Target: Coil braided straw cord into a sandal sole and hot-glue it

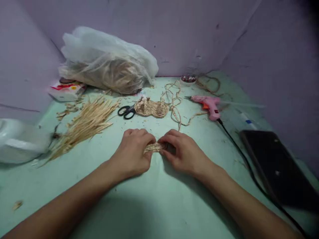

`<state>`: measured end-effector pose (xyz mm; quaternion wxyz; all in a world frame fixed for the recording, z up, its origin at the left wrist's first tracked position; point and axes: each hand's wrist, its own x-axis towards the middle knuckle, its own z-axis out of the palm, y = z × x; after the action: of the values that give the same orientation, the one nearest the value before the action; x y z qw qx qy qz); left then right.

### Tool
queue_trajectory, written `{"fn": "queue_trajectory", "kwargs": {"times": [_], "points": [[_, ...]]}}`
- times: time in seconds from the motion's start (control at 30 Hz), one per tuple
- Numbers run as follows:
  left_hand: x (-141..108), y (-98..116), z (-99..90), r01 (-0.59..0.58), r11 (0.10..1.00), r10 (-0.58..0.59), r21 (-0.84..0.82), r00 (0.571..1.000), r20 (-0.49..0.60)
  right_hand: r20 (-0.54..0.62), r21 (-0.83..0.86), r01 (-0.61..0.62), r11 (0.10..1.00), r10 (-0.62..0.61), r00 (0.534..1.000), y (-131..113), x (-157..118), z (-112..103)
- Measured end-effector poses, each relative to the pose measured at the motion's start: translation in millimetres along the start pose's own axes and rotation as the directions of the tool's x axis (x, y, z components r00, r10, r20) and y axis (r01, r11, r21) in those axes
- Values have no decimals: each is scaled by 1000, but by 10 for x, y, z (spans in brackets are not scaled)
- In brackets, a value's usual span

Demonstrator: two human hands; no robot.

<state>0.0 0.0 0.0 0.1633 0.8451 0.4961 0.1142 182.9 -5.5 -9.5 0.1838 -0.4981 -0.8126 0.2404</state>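
Braided piece sits pinched between left hand and right hand.

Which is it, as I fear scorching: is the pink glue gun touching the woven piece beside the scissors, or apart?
Apart: the head view shows tabletop and loose cord between the glue gun and the woven piece.

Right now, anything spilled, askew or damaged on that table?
Only mess: dry scraps litter the green table beside the straw bundle, one stray flake lies apart at near left, and twine sprawls in loose loops. The held braided piece is partly covered; can't judge it.
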Motion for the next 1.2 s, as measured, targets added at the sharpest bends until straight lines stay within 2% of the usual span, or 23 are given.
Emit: {"fn": "queue_trajectory", "kwargs": {"times": [0.2,0.4,0.6,0.7,0.83,1.0,1.13,1.2], "points": [[-29,-3,3,2,1000,-2,-8,1000,-1,4,52,83,995,-83,997,61,-12,-19],[-26,-14,27,-15,999,14,-32,999,-29,-62,-100,83,992,-90,994,47,-11,46],[-29,-65,-57,-26,994,29,-102,999,23,-74,-94,119,988,-126,989,62,-21,76],[-19,-92,-68,5,984,-5,-177,1000,4,-142,-117,176,977,-192,971,85,-38,80],[-12,-96,-6,34,982,-48,-185,996,-70,-179,-182,329,926,-360,916,86,-24,89],[-15,-76,44,19,986,-34,-168,996,-87,-146,-200,337,920,-368,918,20,20,74],[-6,-106,-62,-13,985,1,-174,998,-68,-95,-228,318,920,-346,933,-15,2,58],[-23,-150,-171,-25,975,-1,-220,993,-118,-120,-223,325,919,-357,926,-1,-26,52]]}}
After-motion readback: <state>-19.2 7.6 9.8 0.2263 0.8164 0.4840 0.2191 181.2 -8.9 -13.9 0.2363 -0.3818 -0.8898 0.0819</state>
